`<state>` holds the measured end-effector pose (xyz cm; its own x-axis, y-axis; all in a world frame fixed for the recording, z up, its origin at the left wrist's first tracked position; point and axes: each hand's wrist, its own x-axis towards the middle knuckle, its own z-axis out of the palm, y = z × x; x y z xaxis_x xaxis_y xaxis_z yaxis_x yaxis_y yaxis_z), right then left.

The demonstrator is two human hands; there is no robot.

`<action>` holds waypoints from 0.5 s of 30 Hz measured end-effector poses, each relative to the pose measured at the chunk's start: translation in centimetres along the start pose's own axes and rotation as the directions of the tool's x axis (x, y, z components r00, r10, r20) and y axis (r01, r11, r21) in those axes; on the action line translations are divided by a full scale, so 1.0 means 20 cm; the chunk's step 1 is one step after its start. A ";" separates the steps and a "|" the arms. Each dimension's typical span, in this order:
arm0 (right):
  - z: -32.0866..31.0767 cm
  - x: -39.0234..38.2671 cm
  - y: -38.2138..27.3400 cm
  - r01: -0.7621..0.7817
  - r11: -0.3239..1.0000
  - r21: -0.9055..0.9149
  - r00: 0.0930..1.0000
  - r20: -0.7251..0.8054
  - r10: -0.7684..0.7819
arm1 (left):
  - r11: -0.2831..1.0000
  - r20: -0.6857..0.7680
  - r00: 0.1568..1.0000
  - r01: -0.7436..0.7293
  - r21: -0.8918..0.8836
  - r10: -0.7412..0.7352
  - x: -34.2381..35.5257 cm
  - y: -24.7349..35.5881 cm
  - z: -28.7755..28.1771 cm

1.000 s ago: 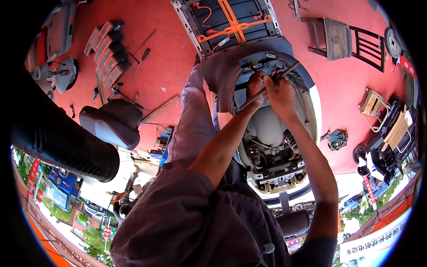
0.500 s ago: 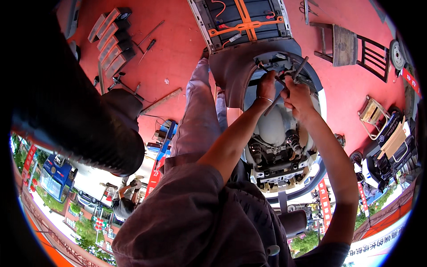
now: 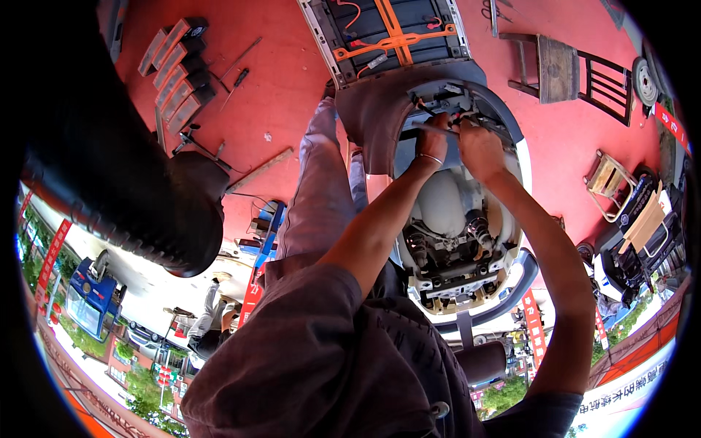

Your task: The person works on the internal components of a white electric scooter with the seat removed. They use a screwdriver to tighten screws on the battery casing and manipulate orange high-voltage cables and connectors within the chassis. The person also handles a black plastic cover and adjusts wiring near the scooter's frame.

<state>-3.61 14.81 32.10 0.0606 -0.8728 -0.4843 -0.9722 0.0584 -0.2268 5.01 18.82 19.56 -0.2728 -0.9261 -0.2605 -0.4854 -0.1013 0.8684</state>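
Observation:
Both my hands are inside the opened brown and white shell [image 3: 371,109] of a scooter-like vehicle, near its upper end. My left hand [image 3: 432,146] is closed by the wiring, what it holds hidden by its fingers. My right hand [image 3: 482,152] is closed beside it, fingers curled around the end of a grey bar-shaped tool [image 3: 439,130]. That bar lies across the front of my left hand. Below my hands, a pale rounded tank-like part [image 3: 439,208] and dark mechanical parts [image 3: 478,228] show in the cavity.
Orange straps [image 3: 398,45] cross black blocks in the vehicle's floor bay. On the red floor lie several dark box-shaped blocks [image 3: 175,69], a screwdriver [image 3: 235,86] and a wooden strip [image 3: 259,169]. A wooden chair [image 3: 561,69] and a small stool [image 3: 612,182] are right. Another person [image 3: 208,321] is lower left.
My right hand has turned, and the bar has swung from a steep slant to nearly level across my left hand. The view has shifted slightly. The person at lower left has changed posture.

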 end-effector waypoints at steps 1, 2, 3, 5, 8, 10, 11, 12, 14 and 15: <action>0.06 0.01 -0.07 -0.387 0.860 0.333 0.917 0.039 0.397 | 1.000 0.010 1.000 0.019 0.006 -0.019 -0.02 0.00 0.00; 0.09 0.00 -0.11 -0.658 0.478 0.582 0.688 0.205 0.696 | 1.000 0.017 1.000 -0.004 -0.004 0.004 -0.03 0.00 0.00; 0.10 0.00 -0.13 -0.637 0.500 0.586 0.714 0.205 0.669 | 1.000 0.016 0.999 -0.029 -0.013 0.029 -0.02 0.00 -0.01; 0.08 -0.04 -0.15 -0.595 0.540 0.595 0.761 0.203 0.616 | 0.974 0.071 0.994 0.098 -0.203 -0.086 -0.02 0.00 -0.02; 0.02 -0.12 -0.20 -0.523 0.588 0.616 0.822 0.181 0.541 | 0.945 0.099 0.994 0.070 -0.319 -0.040 -0.02 -0.10 0.00; -0.09 -0.18 -0.19 -0.325 0.841 0.433 0.924 -0.045 0.379 | 0.997 0.045 0.999 0.002 -0.074 0.001 0.00 -0.10 0.03; -0.21 -0.20 -0.17 -0.130 0.976 0.175 0.963 -0.214 0.167 | 0.998 0.019 1.000 -0.023 0.059 0.022 0.00 -0.10 0.03; -0.28 -0.23 -0.15 0.034 0.992 -0.123 0.946 -0.315 -0.071 | 0.997 0.013 0.998 -0.060 0.054 0.059 -0.01 -0.08 0.04; -0.26 -0.22 -0.08 0.150 0.948 -0.279 0.973 -0.129 -0.192 | 0.996 0.038 0.996 -0.084 0.038 0.082 -0.03 -0.06 0.03; -0.24 -0.18 -0.04 0.220 0.914 -0.341 0.969 -0.031 -0.245 | 0.995 0.046 0.994 -0.097 0.035 0.095 -0.02 -0.05 0.02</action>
<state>-4.15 15.64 38.13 0.2902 -0.8751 -0.3872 -0.9522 -0.3043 -0.0260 5.32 19.46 18.73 -0.3556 -0.9139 -0.1958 -0.4857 0.0017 0.8741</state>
